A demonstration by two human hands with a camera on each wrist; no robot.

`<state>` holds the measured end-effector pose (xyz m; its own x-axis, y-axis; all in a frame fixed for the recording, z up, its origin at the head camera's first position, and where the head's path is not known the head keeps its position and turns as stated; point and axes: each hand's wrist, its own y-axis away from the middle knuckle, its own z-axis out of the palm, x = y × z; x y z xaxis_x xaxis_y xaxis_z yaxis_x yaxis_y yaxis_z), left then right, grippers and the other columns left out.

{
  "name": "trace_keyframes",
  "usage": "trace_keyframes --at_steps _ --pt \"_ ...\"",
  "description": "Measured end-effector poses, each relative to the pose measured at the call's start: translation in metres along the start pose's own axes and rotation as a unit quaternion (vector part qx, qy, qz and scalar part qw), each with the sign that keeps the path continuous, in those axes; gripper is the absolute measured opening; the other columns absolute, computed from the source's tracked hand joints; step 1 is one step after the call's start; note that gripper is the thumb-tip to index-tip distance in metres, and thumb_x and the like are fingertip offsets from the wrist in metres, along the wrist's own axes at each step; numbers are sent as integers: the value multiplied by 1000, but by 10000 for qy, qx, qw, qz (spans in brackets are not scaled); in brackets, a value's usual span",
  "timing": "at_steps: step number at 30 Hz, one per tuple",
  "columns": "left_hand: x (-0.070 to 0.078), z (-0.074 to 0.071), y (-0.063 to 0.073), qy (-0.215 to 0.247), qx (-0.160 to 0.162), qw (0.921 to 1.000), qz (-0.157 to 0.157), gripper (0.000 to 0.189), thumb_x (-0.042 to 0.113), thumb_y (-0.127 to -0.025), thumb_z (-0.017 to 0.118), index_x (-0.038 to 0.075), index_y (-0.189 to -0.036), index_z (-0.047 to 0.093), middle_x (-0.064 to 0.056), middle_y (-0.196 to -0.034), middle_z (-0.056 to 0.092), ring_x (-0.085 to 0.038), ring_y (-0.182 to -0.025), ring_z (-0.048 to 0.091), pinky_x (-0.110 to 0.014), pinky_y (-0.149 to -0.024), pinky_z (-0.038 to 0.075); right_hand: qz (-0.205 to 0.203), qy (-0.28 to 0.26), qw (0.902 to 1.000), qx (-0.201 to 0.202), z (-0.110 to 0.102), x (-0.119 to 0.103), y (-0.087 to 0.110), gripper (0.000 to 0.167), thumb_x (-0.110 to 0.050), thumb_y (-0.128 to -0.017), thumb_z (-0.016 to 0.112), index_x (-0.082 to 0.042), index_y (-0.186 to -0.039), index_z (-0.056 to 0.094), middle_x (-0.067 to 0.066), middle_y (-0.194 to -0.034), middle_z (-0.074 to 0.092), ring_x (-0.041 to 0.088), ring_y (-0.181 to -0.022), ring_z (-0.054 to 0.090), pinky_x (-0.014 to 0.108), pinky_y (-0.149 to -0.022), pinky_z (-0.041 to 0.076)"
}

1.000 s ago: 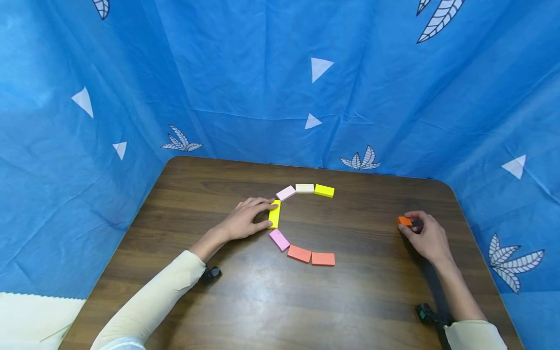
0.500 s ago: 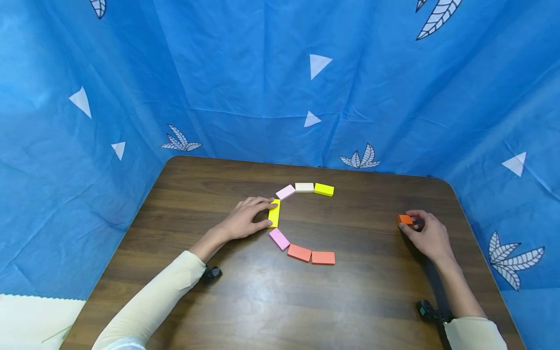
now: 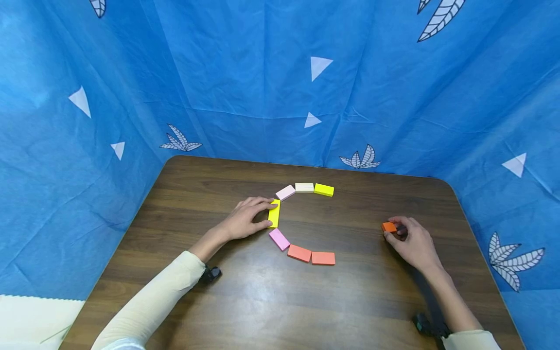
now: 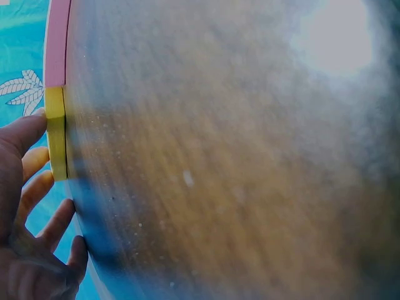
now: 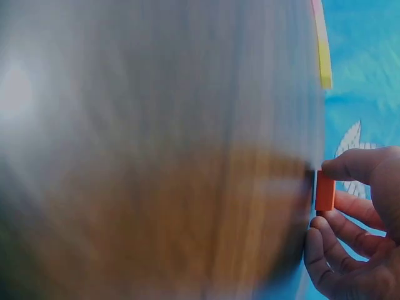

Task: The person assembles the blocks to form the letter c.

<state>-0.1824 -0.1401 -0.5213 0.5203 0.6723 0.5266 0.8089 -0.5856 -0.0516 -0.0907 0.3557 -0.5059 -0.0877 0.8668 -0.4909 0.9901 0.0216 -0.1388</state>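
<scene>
Several coloured domino blocks lie flat in a curve on the brown table. My left hand [image 3: 245,218] holds the yellow domino block [image 3: 274,214] on the curve's left side, thumb at its near end and a fingertip toward its far end. In the left wrist view, that yellow block stands end to end with a pink domino block [image 4: 57,44]. Right of the curve, my right hand [image 3: 415,245] pinches an orange domino block [image 3: 388,227] between thumb and fingers. The right wrist view shows this orange block [image 5: 325,190] close over the table surface.
Beyond the left hand's block, a pale pink block [image 3: 286,192], a cream block [image 3: 304,187] and another yellow block [image 3: 324,190] continue the curve. Nearer are a pink block [image 3: 279,239] and two coral blocks [image 3: 299,253]. Blue patterned cloth [image 3: 245,87] surrounds the table [image 3: 367,301].
My right hand has moved left and slightly nearer with the orange domino block, toward the curve. The left hand stays in place on the yellow block.
</scene>
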Motion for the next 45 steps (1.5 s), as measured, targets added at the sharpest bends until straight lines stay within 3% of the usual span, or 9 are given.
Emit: trace_keyframes --at_steps 5,16,26,45 --pt "0 -1 1 41 -29 10000 -32 55 39 -102 74 24 -154 61 3 -164 53 -28 -149 50 -61 -123 36 -201 -95 9996 -189 6 -20 9 40 -18 -95 83 -4 -130 70 16 -111 70 26 -93 68 24 -73 52" --pt "-4 -1 1 35 -92 9999 -28 56 41 -103 72 27 -156 59 4 -166 52 -29 -151 48 -62 -124 35 -643 185 9969 -406 26 -56 21 39 -19 -91 85 -8 -126 71 6 -109 72 19 -92 65 35 -77 55" --pt "-2 -2 1 85 -132 9999 -72 58 40 -103 72 25 -157 57 1 -166 51 -30 -152 47 -63 -125 33 -996 155 9929 -633 37 -81 32 38 -23 -88 89 -15 -121 73 -3 -108 72 14 -93 63 34 -79 57" --pt "0 -2 1 46 -148 9999 -39 57 40 -104 72 25 -157 58 0 -165 52 -31 -150 49 -63 -125 34 -1259 309 9890 -708 52 -98 37 38 -26 -84 91 -18 -117 75 -6 -110 72 12 -97 59 37 -82 55"
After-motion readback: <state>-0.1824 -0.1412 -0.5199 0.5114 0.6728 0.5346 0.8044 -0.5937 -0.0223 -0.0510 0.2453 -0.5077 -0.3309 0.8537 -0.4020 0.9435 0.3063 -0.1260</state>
